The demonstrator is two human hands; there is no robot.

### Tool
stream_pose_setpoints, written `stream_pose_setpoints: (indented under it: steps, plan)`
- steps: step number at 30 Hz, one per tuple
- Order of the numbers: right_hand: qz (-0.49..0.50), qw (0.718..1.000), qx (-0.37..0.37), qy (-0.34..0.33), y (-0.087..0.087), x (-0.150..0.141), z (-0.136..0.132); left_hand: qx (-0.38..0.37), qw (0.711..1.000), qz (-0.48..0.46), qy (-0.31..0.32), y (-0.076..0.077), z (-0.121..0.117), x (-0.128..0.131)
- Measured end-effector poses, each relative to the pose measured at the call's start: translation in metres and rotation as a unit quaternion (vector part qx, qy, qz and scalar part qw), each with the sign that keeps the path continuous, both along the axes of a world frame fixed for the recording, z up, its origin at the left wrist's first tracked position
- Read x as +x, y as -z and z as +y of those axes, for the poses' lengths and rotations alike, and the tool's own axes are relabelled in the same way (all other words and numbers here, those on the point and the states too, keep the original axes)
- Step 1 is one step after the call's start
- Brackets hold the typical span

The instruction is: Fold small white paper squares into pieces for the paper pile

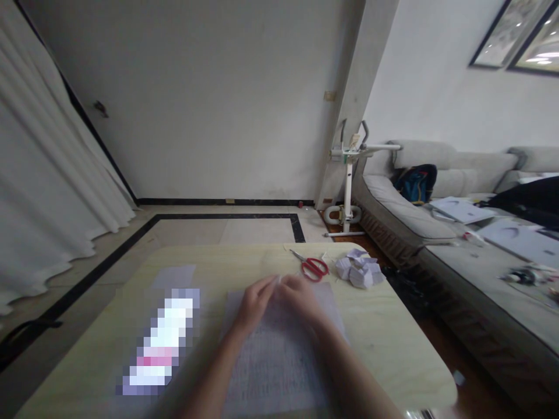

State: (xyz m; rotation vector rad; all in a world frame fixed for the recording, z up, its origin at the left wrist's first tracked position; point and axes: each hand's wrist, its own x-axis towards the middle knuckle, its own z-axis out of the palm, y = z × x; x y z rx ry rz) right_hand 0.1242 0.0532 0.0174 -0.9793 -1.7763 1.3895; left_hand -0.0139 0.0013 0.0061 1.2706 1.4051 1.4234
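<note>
My left hand [255, 299] and my right hand [300, 298] meet over a large written or printed paper sheet [279, 361] on the table. Their closed fingers pinch a small white piece of paper [278, 280], mostly hidden by the fingers and blurred. Just beyond my right hand lie scissors [314, 268] with red handles, blades pointing away to the left. Several folded paper pieces [361, 270] are heaped to the right of the scissors.
The pale wooden table [393, 349] has rounded corners. On its left are a pale paper [174, 276] and a bright pixelated patch [163, 343]. A grey sofa [493, 267] with a backpack [417, 183] stands right; white exercise equipment [348, 186] is behind, a curtain [48, 174] left.
</note>
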Motion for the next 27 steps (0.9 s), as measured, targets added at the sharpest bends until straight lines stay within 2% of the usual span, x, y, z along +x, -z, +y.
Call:
stream_pose_setpoints:
  steps: [7,16,22,27]
  plan:
    - [0.054,0.998,-0.026,0.01,0.0009,0.0021,0.0001,-0.009,0.997,-0.045,0.061,-0.0047,-0.0032,0.0039]
    - [0.022,1.0,0.0,0.019,-0.0009,0.0025,0.0005,-0.024,0.997,-0.037,0.066,-0.0061,-0.004,0.0017]
    - [0.026,0.997,0.011,0.067,0.0042,-0.0003,0.001,-0.039,0.998,-0.029,0.029,-0.0004,-0.0034,0.0042]
    - [0.055,0.996,0.001,0.067,0.0054,-0.0028,0.0002,-0.037,0.998,0.004,0.055,0.0003,-0.0029,0.0085]
